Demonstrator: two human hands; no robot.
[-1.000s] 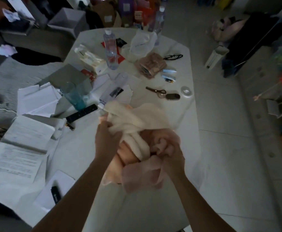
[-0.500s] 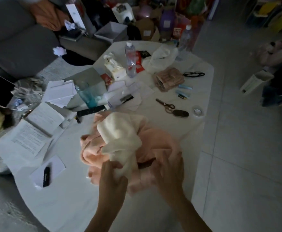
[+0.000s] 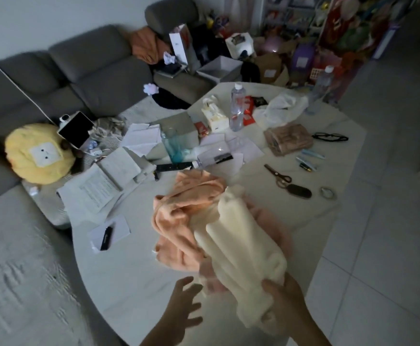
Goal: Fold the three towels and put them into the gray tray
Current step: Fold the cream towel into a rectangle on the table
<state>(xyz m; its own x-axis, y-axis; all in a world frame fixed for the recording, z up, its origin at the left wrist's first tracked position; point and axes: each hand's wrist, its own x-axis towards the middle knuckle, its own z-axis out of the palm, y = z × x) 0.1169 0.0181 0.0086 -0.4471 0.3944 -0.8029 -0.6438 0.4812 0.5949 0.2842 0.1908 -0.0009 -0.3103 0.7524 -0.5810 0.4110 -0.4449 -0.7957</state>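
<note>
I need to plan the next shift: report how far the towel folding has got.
Done: nothing; no towel looks folded. In hand: the right hand grips the cream towel, while the left hand is open beside it. Left: the orange towel and pink towel lie crumpled on the table; I cannot pick out the gray tray.

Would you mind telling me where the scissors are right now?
In the head view, the scissors lie on the white table's right side, just beyond a dark oval object.
</note>
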